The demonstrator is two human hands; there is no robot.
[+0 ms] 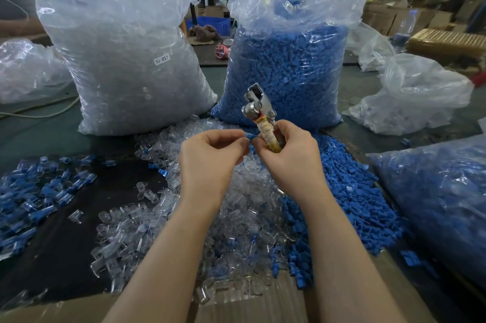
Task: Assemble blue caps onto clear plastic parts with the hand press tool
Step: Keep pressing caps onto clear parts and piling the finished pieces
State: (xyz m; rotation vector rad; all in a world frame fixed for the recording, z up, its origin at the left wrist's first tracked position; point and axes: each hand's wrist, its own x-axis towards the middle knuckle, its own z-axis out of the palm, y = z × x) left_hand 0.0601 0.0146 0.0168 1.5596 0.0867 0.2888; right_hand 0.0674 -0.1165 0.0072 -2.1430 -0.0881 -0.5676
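In the head view, both hands meet over the middle of the worktop (60,138). The right hand (290,157) is curled round the wrapped handle of the hand press tool (260,112), which stands nearly upright with its metal head above the fingers. The left hand (210,157) has its fingers bent in, pinching a small blue cap (249,136) at the fingertips, just beside the tool handle and touching the right hand's fingers. Whether a clear part is also pinched there cannot be told.

Below the wrists lies a loose heap of clear plastic parts (236,217), and to its right, touching it, a heap of blue caps (349,191). On the left of the worktop a scatter of assembled pieces (39,191), clear with blue ends, lies apart from the heaps.

Behind the hands stand two tall plastic bags: a bag of clear parts (126,59) on the left, bearing a small white label (162,60), and a bag of blue caps (286,64) on the right. Another bag holding blue parts (441,204) lies at the right edge.
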